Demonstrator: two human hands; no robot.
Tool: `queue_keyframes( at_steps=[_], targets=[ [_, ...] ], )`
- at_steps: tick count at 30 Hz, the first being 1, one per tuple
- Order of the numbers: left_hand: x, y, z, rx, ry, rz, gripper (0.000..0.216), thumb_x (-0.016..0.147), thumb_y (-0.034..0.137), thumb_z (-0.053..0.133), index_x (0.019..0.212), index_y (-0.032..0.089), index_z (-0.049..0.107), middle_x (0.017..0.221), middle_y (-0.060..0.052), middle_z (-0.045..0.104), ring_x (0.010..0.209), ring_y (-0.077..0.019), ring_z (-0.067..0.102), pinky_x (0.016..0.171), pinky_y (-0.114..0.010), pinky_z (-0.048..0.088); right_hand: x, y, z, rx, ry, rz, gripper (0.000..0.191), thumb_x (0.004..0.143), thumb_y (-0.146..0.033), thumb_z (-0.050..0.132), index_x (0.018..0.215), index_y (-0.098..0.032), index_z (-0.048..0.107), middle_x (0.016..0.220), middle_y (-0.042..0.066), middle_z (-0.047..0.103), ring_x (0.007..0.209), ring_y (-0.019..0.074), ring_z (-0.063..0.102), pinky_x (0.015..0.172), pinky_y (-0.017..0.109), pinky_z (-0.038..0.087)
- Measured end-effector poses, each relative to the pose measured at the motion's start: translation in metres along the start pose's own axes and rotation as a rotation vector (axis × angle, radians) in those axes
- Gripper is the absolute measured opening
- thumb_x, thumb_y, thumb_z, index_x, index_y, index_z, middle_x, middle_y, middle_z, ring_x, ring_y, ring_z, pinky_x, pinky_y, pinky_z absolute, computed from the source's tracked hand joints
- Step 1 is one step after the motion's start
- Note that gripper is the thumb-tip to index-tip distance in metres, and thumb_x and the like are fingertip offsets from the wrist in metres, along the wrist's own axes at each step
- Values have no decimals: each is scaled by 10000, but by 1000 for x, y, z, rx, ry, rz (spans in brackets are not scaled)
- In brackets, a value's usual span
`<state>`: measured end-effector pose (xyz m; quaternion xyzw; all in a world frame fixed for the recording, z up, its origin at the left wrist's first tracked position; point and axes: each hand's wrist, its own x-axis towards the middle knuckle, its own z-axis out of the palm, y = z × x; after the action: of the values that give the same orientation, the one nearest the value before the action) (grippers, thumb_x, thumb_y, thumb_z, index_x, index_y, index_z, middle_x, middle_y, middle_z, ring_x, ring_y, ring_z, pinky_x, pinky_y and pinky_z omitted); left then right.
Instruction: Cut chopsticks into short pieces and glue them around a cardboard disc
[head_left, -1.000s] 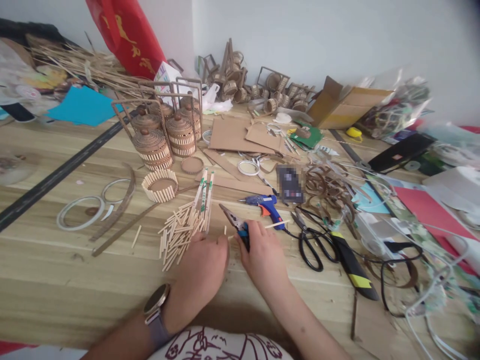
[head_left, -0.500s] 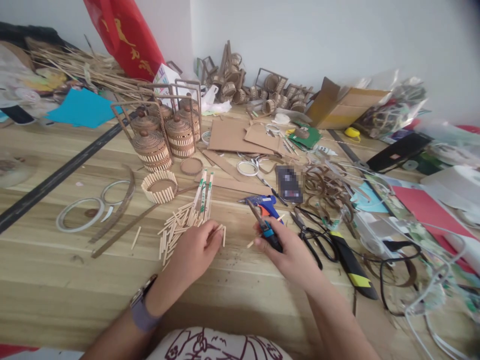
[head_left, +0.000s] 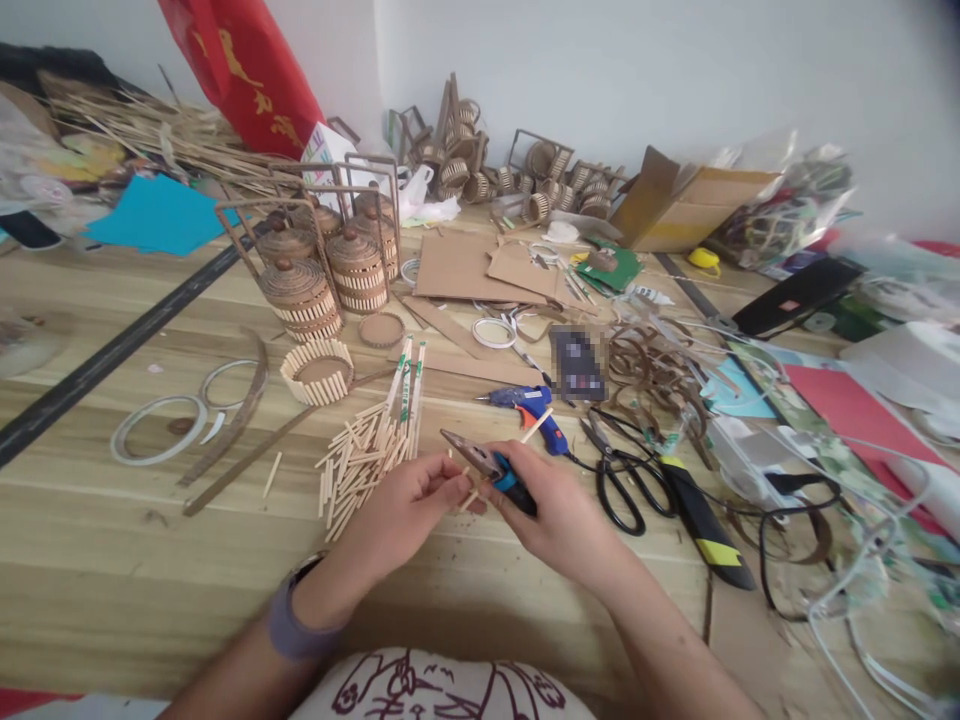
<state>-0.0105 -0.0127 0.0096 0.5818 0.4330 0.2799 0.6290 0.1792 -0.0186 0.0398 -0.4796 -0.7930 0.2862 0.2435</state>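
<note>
The blue-handled metal pliers (head_left: 487,465) lie slantwise above the pale wooden table (head_left: 112,560), just in front of the person; their long axis runs from lower right to upper left, and the pointed nose aims up-left towards the loose pile of short wooden sticks (head_left: 360,465). The right hand (head_left: 555,510) comes in from the lower right, its fingers curled tight round the blue grips; the left hand (head_left: 405,510) comes in from the lower left with the wrist bent inward, thumb and forefinger pinching a short pale wooden stick (head_left: 469,498) just beneath the pliers; the two hands nearly touch. A blue hot-glue gun (head_left: 529,405) lies just beyond the right hand; black scissors (head_left: 622,480) lie to its right.
</note>
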Motion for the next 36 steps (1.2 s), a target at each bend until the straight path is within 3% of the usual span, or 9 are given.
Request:
queue_keyframes(
  at_steps=[8,14,18,21,25,28,33,36],
  targets=[
    [6,-10,4,-95,-115,-52,370,877,526,534,903,171,633,859,-45,735,836,-208,648,778,-309,431,4,-4,4,78,-67,40,336,853,-132,496,1178,-210,530,1043,75,694,960,210,654,808,297,500],
    [6,-7,7,-172,-193,-40,332,864,482,551,804,167,635,733,-21,704,715,-172,616,717,-283,420,4,-4,9,76,-71,-3,304,837,-90,484,1108,-206,561,1061,83,667,995,204,639,850,319,508],
    [6,-7,9,-262,-75,-88,363,842,520,580,785,163,617,700,-19,677,677,-156,567,680,-271,409,2,-1,15,10,175,-20,239,887,-181,522,1126,-200,535,1312,155,499,1278,249,466,1026,408,434],
    [8,-9,9,-398,24,-107,385,785,548,641,781,163,616,715,-5,634,685,-149,558,691,-268,423,-4,-2,26,-33,285,18,309,854,-240,623,1144,-218,519,1288,159,461,1315,288,411,1022,465,446],
    [8,-11,11,-501,69,-137,374,727,535,700,756,172,615,715,7,593,661,-141,538,664,-262,423,-12,-7,43,-41,317,57,454,771,-210,718,1171,-220,504,1249,155,418,1255,323,461,929,463,526],
    [8,-11,13,-488,89,-145,370,734,542,685,773,178,634,747,-2,602,702,-157,546,659,-263,419,-14,-7,51,-46,329,57,466,762,-162,705,1178,-206,498,1244,155,402,1139,296,547,875,429,557],
    [8,-8,16,-446,70,-97,381,729,534,682,849,172,666,791,-24,647,752,-180,573,732,-292,442,-12,-3,54,-31,351,54,418,797,-143,636,1187,-201,499,1232,150,412,1133,281,541,884,413,545],
    [8,-6,15,-379,81,-64,375,752,527,663,864,169,668,792,-21,659,742,-180,581,719,-292,447,-14,-5,48,46,284,111,443,782,-170,663,1196,-201,509,1230,142,433,1152,274,522,917,405,514]
  ],
)
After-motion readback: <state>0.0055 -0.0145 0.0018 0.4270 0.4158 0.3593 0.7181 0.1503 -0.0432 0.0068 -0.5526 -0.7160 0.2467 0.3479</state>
